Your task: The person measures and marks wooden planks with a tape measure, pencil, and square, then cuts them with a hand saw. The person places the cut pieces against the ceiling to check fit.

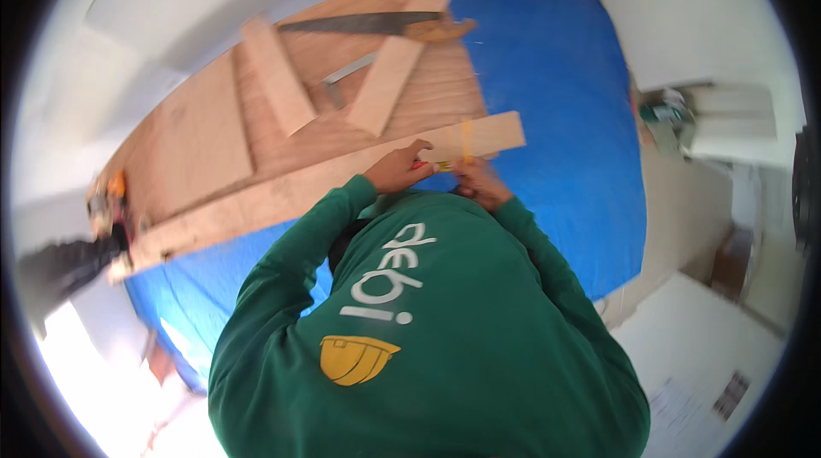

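A long pale board (342,174) lies along the near edge of the wooden worktop, its right end jutting past it. Over that end, my left hand (398,169) has its fingers curled round a small red and yellow thing too blurred to name. A thin yellow strip (467,138) crosses the board's width near its right end. At the strip's near end, against the board's near edge, is my right hand (484,184), with its fingers closed on the strip. My two hands are close together, and the fingertips of the right are partly smeared.
A handsaw (351,23) lies at the back across two short boards (278,77) (389,82). A metal try square (346,75) rests between them. A wide panel (201,137) covers the left. Blue sheeting (564,133) spreads right. A blurred orange tool (115,184) stands far left.
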Action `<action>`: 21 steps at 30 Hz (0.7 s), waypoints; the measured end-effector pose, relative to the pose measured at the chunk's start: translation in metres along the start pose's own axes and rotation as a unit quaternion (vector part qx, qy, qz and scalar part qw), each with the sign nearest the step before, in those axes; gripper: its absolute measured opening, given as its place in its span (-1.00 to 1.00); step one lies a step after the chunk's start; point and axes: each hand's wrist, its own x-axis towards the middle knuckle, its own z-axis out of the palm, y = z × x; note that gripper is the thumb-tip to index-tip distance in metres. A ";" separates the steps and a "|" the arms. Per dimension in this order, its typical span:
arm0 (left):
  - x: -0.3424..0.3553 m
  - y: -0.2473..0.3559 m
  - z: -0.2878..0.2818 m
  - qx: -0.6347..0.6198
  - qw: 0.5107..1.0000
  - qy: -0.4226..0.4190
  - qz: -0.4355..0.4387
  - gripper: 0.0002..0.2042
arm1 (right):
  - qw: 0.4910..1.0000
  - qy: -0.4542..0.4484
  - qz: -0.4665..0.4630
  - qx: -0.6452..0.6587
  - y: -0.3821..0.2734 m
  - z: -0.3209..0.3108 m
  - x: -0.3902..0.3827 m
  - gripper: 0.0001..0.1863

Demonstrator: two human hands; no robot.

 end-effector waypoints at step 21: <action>-0.128 -0.218 -0.035 0.367 0.915 0.158 -0.063 -0.72 | 0.869 0.333 -0.189 -0.314 0.013 -0.272 0.112 -0.59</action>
